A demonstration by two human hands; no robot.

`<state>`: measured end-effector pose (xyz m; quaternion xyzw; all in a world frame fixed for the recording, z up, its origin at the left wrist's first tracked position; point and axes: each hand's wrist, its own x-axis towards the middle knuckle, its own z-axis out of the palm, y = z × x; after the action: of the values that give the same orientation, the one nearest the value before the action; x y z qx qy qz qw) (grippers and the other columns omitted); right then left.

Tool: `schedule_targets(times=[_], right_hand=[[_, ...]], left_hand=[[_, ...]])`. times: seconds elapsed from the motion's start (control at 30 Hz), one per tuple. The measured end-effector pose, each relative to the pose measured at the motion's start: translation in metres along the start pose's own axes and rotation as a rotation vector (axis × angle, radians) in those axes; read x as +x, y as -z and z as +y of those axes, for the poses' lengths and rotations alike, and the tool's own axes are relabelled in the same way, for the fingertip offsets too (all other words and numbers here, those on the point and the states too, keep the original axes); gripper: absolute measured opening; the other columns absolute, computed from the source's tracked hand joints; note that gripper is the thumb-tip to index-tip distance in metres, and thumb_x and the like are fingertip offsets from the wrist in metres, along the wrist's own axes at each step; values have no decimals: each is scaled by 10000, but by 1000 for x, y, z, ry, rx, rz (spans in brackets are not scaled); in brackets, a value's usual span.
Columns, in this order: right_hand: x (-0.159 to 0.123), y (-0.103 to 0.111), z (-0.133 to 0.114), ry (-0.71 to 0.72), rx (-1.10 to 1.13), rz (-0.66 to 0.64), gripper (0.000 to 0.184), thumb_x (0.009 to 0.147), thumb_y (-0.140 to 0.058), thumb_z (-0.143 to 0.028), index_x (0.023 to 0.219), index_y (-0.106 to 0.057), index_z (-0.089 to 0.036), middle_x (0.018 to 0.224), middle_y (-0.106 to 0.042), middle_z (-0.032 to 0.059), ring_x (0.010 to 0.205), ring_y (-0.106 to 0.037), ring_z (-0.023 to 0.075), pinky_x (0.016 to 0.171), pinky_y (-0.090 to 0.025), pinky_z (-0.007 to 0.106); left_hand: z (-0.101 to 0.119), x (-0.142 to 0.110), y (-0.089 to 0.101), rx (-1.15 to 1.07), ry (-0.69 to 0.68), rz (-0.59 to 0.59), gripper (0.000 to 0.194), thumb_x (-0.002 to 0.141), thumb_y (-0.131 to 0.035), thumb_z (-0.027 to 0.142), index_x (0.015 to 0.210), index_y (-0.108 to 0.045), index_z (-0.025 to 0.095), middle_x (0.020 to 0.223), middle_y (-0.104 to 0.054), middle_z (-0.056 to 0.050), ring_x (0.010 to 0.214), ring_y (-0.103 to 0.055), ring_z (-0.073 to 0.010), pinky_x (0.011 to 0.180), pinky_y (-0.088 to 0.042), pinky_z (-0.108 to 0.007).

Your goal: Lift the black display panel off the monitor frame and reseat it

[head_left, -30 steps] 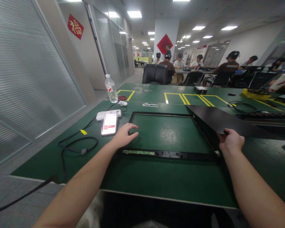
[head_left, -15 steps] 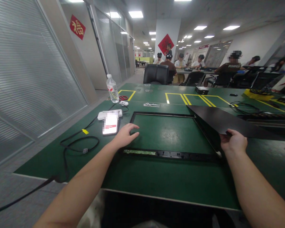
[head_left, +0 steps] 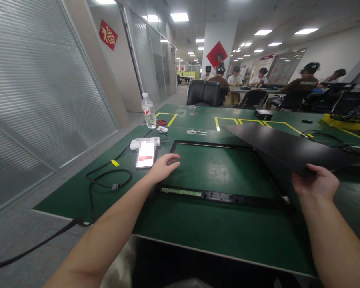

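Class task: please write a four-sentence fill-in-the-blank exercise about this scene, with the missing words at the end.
The right hand holds a ____ panel.
The hand holding nothing is the ____ one.
The table under the frame is ____.
The cap on the bottle is ____.

black; left; green; white

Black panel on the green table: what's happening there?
The right hand holds the thin black panel by its near edge, tilted above the right side of a black rectangular frame. The frame lies on the green table, with a green circuit strip in its near side. The left hand, fingers open, is at the frame's left side.
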<state>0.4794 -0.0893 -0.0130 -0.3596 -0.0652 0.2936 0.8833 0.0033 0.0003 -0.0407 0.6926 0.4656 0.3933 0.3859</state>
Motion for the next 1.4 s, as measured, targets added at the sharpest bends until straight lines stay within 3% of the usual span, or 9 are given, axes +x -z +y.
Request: schedule_targets(times=[0.2, 0.37, 0.47, 0.57, 0.73, 0.83, 1.03, 1.17, 1.4], right_hand=[[-16, -8, -8, -47, -3, 15, 381, 463, -572, -79, 824, -586, -198, 882, -668, 22, 653, -642, 138, 472, -538, 205], [-29, -11, -11, -86, -98, -45, 377, 463, -612, -147, 834, -635, -210, 941, -720, 56, 743, -677, 213, 616, -638, 391], [-32, -10, -12, -112, -173, -69, 404, 465, -624, -180, 863, -674, -226, 1003, -768, 81, 825, -711, 264, 656, -634, 442], [-32, -7, -11, -133, -220, -69, 407, 478, -624, -203, 876, -705, -227, 1010, -783, 96, 829, -725, 279, 664, -628, 450], [-31, -4, -9, -126, -235, -129, 549, 501, -625, -222, 1022, -793, -244, 1096, -816, 96, 953, -776, 343, 922, -656, 612], [-31, -3, -9, -163, -272, -149, 594, 521, -626, -226, 1085, -809, -244, 1119, -829, 100, 998, -790, 372, 1000, -636, 669], [-31, -4, -8, -284, -361, -141, 592, 526, -631, -219, 1093, -803, -213, 1045, -835, 134, 1007, -806, 382, 1010, -645, 651], [-31, -6, -7, -341, -407, -189, 600, 508, -644, -206, 1089, -793, -219, 1016, -835, 131, 1013, -812, 382, 979, -664, 617], [-32, -7, -6, -439, -531, -142, 473, 508, -664, -140, 965, -743, -236, 867, -816, 81, 826, -813, 330, 842, -709, 511]], left_hand=[[5, 3, -1, -391, 200, 93, 566, 764, -887, 609, 1138, -748, 208, 1258, -826, -170, 1223, -774, -341, 1161, -555, -524], [16, 1, 11, -736, 282, 87, 656, 883, -691, 719, 1307, -646, 221, 1369, -779, -245, 1349, -744, -383, 1171, -557, -561], [20, 1, 16, -764, 247, 59, 677, 908, -625, 723, 1354, -645, 215, 1407, -756, -260, 1419, -703, -405, 1174, -560, -580], [22, 0, 16, -798, 252, 50, 590, 911, -631, 667, 1262, -692, 197, 1285, -800, -240, 1347, -742, -397, 1144, -594, -547], [26, -2, 16, -778, 192, 28, 574, 875, -666, 571, 1278, -768, 175, 1122, -845, -159, 1101, -814, -382, 946, -671, -510], [29, -2, 15, -765, 145, 6, 602, 761, -729, 423, 1303, -795, 167, 1147, -861, -129, 1101, -816, -387, 927, -666, -496], [30, 0, 12, -710, 150, 109, 500, 760, -783, 456, 1177, -844, 186, 1109, -872, -104, 1186, -797, -403, 918, -653, -468], [27, 1, 11, -688, 110, 78, 512, 709, -810, 396, 1178, -851, 195, 1116, -875, -100, 1205, -791, -416, 951, -652, -489], [9, 9, 17, -725, 73, 167, 460, 707, -771, 322, 1141, -863, 201, 1062, -885, -74, 1145, -810, -386, 974, -652, -476]])
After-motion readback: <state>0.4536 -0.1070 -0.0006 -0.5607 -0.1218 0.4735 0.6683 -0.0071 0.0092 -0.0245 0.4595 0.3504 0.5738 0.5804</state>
